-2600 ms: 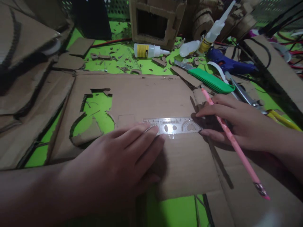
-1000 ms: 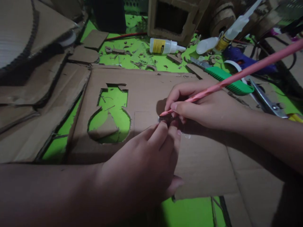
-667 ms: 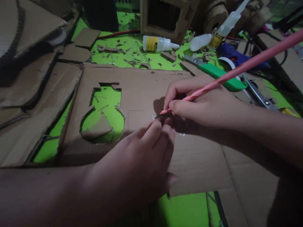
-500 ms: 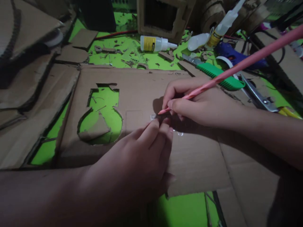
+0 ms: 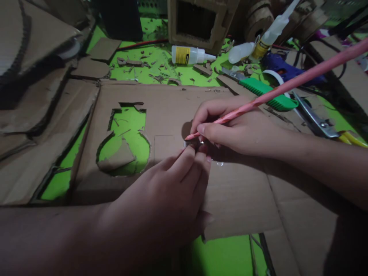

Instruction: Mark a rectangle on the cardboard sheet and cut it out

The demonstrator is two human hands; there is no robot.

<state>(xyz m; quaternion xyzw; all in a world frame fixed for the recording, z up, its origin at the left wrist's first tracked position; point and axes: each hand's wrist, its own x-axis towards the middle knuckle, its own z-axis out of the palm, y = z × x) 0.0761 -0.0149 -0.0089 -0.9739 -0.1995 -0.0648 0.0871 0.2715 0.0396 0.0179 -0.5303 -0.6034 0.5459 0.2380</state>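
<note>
My right hand [image 5: 238, 128] holds a pink pencil [image 5: 283, 89], pinched near its point. The pencil tip meets the brown cardboard sheet [image 5: 238, 199] just beyond my left fingertips. My left hand [image 5: 172, 188] has its fingers bunched together, pressing a small clear plastic piece [image 5: 219, 163] against the cardboard. Most of that piece is hidden under my fingers and in shadow, so its full shape cannot be made out. To the left of the fingertips, a thin rectangle outline [image 5: 163, 146] is drawn on the sheet. Farther left, a keyhole-shaped cut-out [image 5: 128, 120] shows the green surface below.
A glue bottle [image 5: 188, 55] lies behind the sheet among cardboard scraps. At right are a green utility knife [image 5: 268, 94], a blue glue gun [image 5: 290, 69] and a yellow-handled metal tool [image 5: 324, 124]. A cardboard box frame [image 5: 198, 38] stands at the back; cardboard pieces [image 5: 37, 99] pile up left.
My right hand and the pencil tip have slid slightly left along the clear piece. My left hand stays almost in place, and the view has shifted a little.
</note>
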